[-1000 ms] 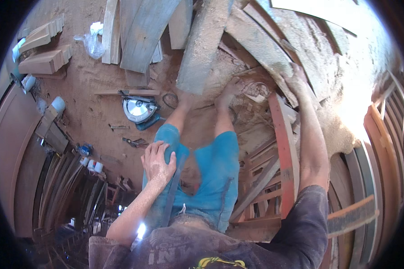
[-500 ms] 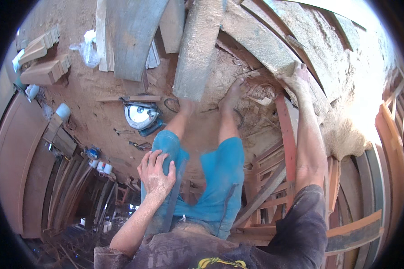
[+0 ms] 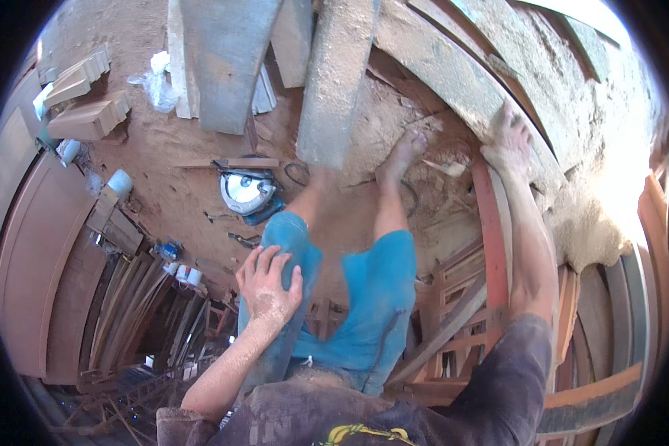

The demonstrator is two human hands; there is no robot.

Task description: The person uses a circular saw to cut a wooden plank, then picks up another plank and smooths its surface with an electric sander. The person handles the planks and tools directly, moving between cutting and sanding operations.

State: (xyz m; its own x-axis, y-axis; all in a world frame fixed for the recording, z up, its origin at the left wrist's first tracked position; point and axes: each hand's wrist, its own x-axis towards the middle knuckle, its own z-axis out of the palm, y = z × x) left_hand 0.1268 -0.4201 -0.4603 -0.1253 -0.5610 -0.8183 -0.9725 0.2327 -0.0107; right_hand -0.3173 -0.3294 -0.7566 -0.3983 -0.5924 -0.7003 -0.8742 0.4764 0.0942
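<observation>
My left hand (image 3: 269,286) lies over my left knee, on the teal shorts (image 3: 286,234), with its fingers apart. To the right, my arm reaches out and my right hand (image 3: 511,145) rests near the close end of a long, dust-covered plank (image 3: 453,82). The fingers of that hand are stretched out over the wood, not wrapped round it. A circular saw (image 3: 247,193) with a bright round guard and a blue body stands on the ground ahead of my left knee. Against the saw lies a thin wooden strip (image 3: 201,163).
Ahead, wide boards (image 3: 334,97) and a grey plank (image 3: 227,67) lie on the dusty ground. Stacked wooden blocks (image 3: 89,117) and a plastic bag (image 3: 158,89) are far left. Upright timber fills the left. A red-brown wooden frame (image 3: 490,238) stands beside my right arm.
The whole view has shifted slightly to the right. My right hand's fingers, more bent before, now reach out along the plank. My left hand stays on the knee.
</observation>
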